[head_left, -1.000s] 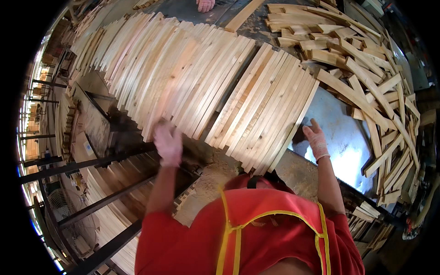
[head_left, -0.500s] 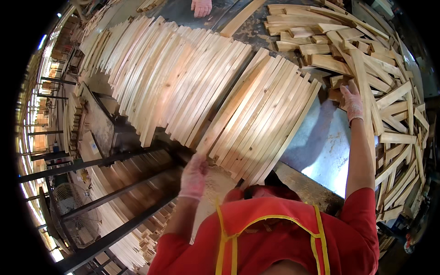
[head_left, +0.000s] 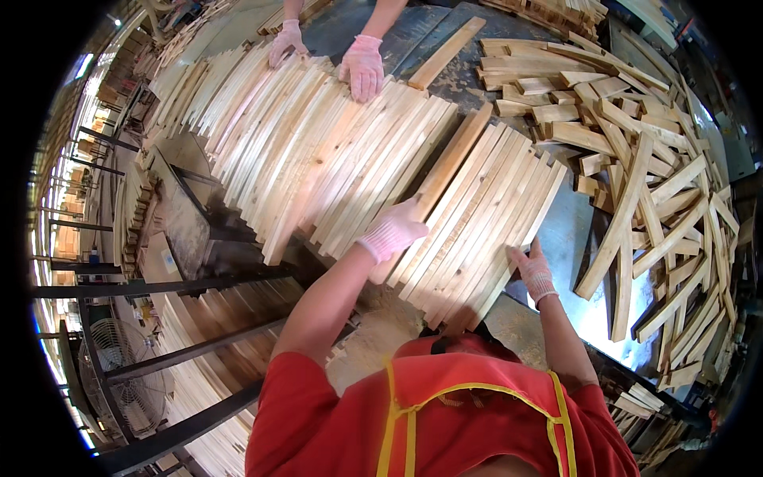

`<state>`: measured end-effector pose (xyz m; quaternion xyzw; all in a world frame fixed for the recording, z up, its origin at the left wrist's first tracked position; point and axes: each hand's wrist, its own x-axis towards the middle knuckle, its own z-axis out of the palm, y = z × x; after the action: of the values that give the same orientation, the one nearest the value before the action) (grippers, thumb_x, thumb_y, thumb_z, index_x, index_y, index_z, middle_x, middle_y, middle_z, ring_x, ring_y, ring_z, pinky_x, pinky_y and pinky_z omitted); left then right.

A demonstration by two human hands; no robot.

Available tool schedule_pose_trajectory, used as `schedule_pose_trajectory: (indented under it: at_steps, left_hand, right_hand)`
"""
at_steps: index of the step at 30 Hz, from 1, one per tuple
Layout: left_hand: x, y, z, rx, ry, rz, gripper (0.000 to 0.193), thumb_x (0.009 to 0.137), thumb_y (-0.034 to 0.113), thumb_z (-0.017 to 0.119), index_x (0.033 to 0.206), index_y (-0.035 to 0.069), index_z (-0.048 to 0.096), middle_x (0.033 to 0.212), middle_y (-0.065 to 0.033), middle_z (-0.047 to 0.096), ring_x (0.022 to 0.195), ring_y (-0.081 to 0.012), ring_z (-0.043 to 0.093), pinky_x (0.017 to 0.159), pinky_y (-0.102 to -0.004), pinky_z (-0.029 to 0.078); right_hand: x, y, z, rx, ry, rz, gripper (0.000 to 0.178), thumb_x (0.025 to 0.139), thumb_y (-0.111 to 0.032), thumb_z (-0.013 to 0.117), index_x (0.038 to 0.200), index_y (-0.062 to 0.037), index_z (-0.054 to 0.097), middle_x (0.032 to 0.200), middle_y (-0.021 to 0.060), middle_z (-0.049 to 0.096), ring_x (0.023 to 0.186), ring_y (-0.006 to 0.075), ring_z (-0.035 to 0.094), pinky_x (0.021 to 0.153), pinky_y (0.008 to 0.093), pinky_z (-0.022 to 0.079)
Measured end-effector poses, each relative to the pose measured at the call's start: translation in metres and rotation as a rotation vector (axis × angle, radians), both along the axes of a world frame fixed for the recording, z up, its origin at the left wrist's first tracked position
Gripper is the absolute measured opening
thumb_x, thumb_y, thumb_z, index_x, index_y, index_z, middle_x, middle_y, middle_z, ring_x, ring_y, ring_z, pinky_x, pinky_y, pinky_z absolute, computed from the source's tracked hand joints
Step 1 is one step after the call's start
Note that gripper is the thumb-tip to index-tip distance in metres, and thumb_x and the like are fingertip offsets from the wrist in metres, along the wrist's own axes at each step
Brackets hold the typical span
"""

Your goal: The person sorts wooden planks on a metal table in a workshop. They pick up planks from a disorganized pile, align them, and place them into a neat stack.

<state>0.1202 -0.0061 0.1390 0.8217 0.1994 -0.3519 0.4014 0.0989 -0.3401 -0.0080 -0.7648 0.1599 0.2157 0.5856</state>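
A row of pale wooden strips (head_left: 482,222) lies side by side in front of me, on a metal tabletop. My gloved left hand (head_left: 395,229) is closed over the near part of a darker strip (head_left: 451,163) at the row's left edge. That strip reaches farther back than those beside it. At the row's right edge my gloved right hand (head_left: 534,272) grips the outermost strip, its thumb toward the top and its fingers along the outer side; part of the fingers is hidden. A dark gap parts this row from a longer row of strips (head_left: 318,159) to the left.
Across the table, a co-worker's two gloved hands (head_left: 363,70) rest on the longer row. A loose board (head_left: 447,54) lies behind it. Jumbled wooden pieces (head_left: 636,183) cover the right side. Black metal bars (head_left: 191,350) and a fan (head_left: 123,374) stand at lower left.
My right hand has left the jumbled pieces and come to the row's right edge. My left hand has moved up and right onto the darker strip. Both co-worker's hands now touch the longer row.
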Motion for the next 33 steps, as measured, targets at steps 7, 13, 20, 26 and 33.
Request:
schedule_pose_trajectory:
  at_steps: [7, 13, 20, 26, 33]
  left_hand:
    - [-0.07, 0.218, -0.07, 1.067, -0.599, -0.393, 0.085, 0.096, 0.053, 0.064, 0.166, 0.012, 0.037, 0.166, -0.0105, 0.046, 0.153, -0.0286, 0.041, 0.128, -0.0457, 0.028]
    - [-0.107, 0.229, -0.08, 1.267, -0.714, -0.226, 0.082, 0.092, 0.04, 0.071, 0.163, 0.01, 0.041, 0.16, -0.0149, 0.05, 0.147, -0.0329, 0.047, 0.122, -0.0512, 0.036]
    - [-0.234, 0.072, -0.138, 0.282, -0.406, 0.549, 0.025, 0.093, 0.021, 0.083, 0.11, 0.004, 0.076, 0.107, -0.0067, 0.077, 0.103, -0.0188, 0.071, 0.095, -0.0385, 0.056]
    - [-0.232, 0.025, -0.21, -0.999, -0.008, 1.271, 0.035, 0.096, 0.04, 0.08, 0.12, 0.015, 0.073, 0.099, -0.0032, 0.072, 0.09, -0.0191, 0.066, 0.078, -0.035, 0.054]
    - [-0.223, 0.024, -0.115, -0.592, -0.17, 0.903, 0.037, 0.1, 0.045, 0.075, 0.116, 0.011, 0.072, 0.099, 0.0021, 0.07, 0.084, -0.0172, 0.064, 0.075, -0.0305, 0.05]
  right_hand:
    - [0.009, 0.052, 0.054, -0.33, 0.017, 0.385, 0.106, 0.084, -0.051, 0.086, 0.156, 0.0087, 0.037, 0.135, 0.031, 0.069, 0.125, 0.0394, 0.068, 0.107, 0.0426, 0.052]
    - [0.063, -0.066, 0.064, -1.244, -0.72, 0.101, 0.07, 0.084, -0.039, 0.083, 0.14, -0.0041, 0.059, 0.134, 0.0247, 0.066, 0.119, 0.0403, 0.063, 0.102, 0.0478, 0.054]
    - [0.07, -0.164, 0.061, -0.996, -0.256, -0.148, 0.082, 0.086, -0.014, 0.077, 0.159, -0.0039, 0.041, 0.14, 0.0238, 0.064, 0.121, 0.0381, 0.067, 0.102, 0.0444, 0.056]
    - [-0.04, -0.095, -0.012, 0.238, -0.207, -0.362, 0.081, 0.094, -0.004, 0.068, 0.167, -0.0098, 0.034, 0.111, 0.0077, 0.067, 0.088, 0.0175, 0.065, 0.073, 0.0317, 0.058]
    - [-0.01, 0.008, 0.03, -0.239, 0.039, 0.359, 0.086, 0.095, -0.052, 0.07, 0.16, -0.0037, 0.041, 0.123, 0.0287, 0.072, 0.121, 0.0446, 0.068, 0.101, 0.0484, 0.052]
